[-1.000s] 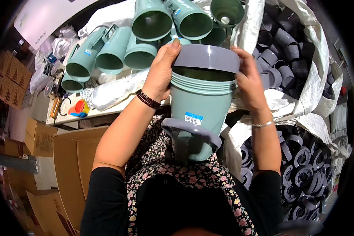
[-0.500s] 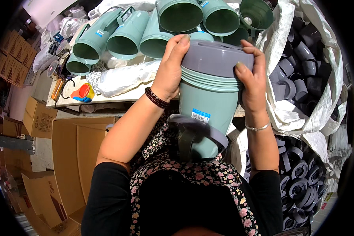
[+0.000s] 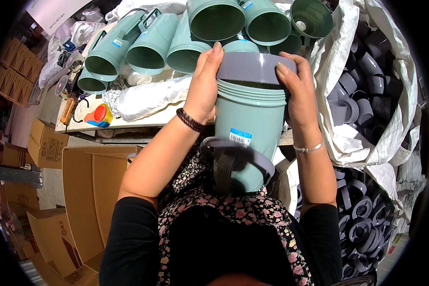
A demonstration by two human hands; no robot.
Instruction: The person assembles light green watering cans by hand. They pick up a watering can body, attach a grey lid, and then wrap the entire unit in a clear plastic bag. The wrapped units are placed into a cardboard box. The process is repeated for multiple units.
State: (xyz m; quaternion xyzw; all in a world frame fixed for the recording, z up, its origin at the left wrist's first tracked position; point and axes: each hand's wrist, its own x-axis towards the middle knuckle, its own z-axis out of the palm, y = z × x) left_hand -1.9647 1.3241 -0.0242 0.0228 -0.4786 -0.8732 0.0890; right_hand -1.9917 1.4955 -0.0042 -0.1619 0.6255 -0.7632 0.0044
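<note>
Two-handed grip on a green pitcher (image 3: 245,112) and its grey lid (image 3: 252,66). The pitcher stands between the two sets of fingers and mostly below them, mouth away from the wearer, lower end near the floral apron (image 3: 214,208); the body probably gives it backing there, leaving both hands for the upper end. The right hand (image 3: 298,90) is clamped on the lid, thumb on its near face and fingers curled over its far edge. The left hand (image 3: 202,90) lies along the opposite side, thumb at the lid's left edge; its other fingers are hidden behind, though it too appears closed on the lid. Gripping from opposite sides likely steadies the lid, which sits slightly tilted: a dark gap shows above the pitcher's rim near the right thumb. The grey-topped handle (image 3: 245,152) lies below the fingers, facing the wearer and so out of their way.

Beyond the left fingers, more green pitchers (image 3: 151,45) lie on the bench (image 3: 81,127), many with mouths toward the wearer, perhaps for easy reach. Right of the right fingers, a white sack (image 3: 341,143) contains loose grey parts (image 3: 368,64), presumably bagged to confine them.
</note>
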